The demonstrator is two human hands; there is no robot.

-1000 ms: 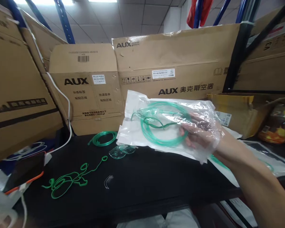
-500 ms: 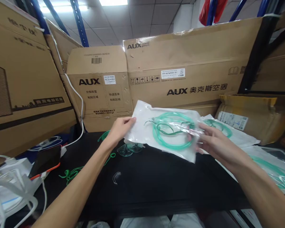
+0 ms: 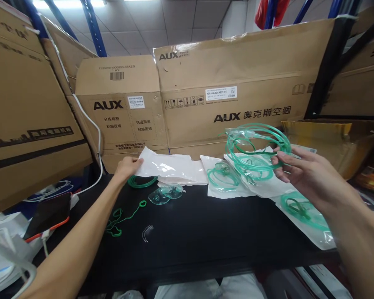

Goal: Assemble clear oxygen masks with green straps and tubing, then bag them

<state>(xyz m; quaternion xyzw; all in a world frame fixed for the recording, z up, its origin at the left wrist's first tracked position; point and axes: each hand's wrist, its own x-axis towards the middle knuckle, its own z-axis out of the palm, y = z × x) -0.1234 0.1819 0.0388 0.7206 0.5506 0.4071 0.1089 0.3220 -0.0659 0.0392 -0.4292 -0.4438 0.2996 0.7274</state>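
Note:
My right hand (image 3: pixel 302 166) is closed on a coil of clear green tubing (image 3: pixel 258 143), raised above several bags at the right. Clear plastic, seemingly part of a mask, shows inside the coil's upper left. Between the fingers of my left hand (image 3: pixel 127 168) is the left end of a white plastic bag (image 3: pixel 170 166), which looks flat. Below that bag, two clear green face masks (image 3: pixel 166 194) lie on the black table. Another green tubing coil (image 3: pixel 141 181) rests beside my left wrist. Nearer me are green elastic straps (image 3: pixel 118 220) and thin bent strips (image 3: pixel 147 234).
Sealed bags with green tubing (image 3: pixel 224 176) lie along the right side of the table (image 3: pixel 205 232). Cardboard boxes (image 3: pixel 237 74) wall off the back. A phone (image 3: pixel 50 216), white cables and a power strip sit at the left.
The green tubing coil has come out of its white bag and moved up and right in my right hand. My left hand, still holding the bag, has moved slightly left and down.

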